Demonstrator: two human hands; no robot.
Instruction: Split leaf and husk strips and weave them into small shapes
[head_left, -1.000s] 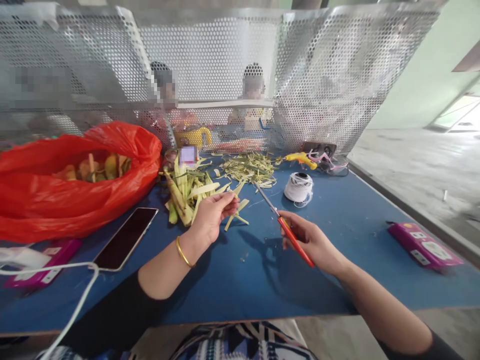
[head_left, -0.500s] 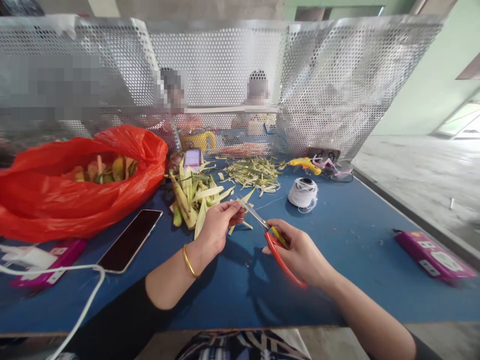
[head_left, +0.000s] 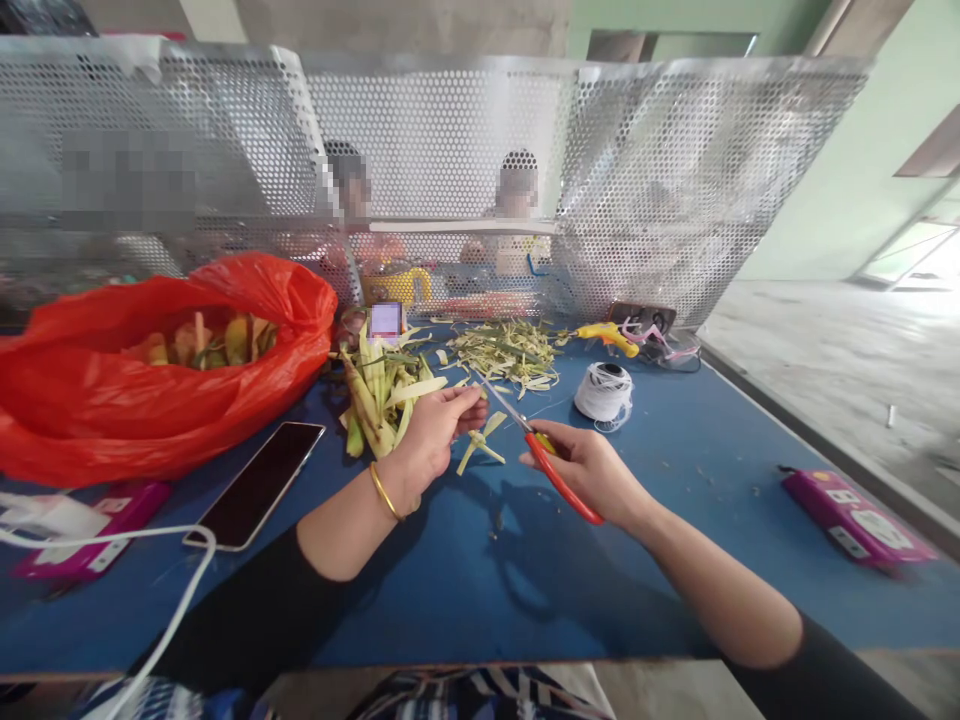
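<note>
My right hand (head_left: 581,465) grips a pair of scissors (head_left: 551,462) with red and yellow handles, their blades pointing up and left toward my left fingertips. My left hand (head_left: 450,425), a gold bangle at its wrist, is closed in a pinch by the blade tips; what it holds is too small to make out. Just below those fingers lies a small cross-shaped piece of pale green corn husk strips (head_left: 484,442). Left of the hand is a pile of husks (head_left: 371,400); beyond it lie narrow husk shreds (head_left: 510,350). A spool of white thread (head_left: 604,395) stands to the right.
A red plastic bag (head_left: 150,420) with husks inside sits at left, near a phone (head_left: 259,485), a white cable (head_left: 176,610) and a purple pack (head_left: 855,515) at far right. A yellow glue gun (head_left: 607,338) and glasses lie behind the spool. A perforated metal screen (head_left: 450,110) stands behind.
Both hands have shifted slightly upward, the scissors moving a little up and left. The cross-shaped husk piece below my left hand now shows more fully.
</note>
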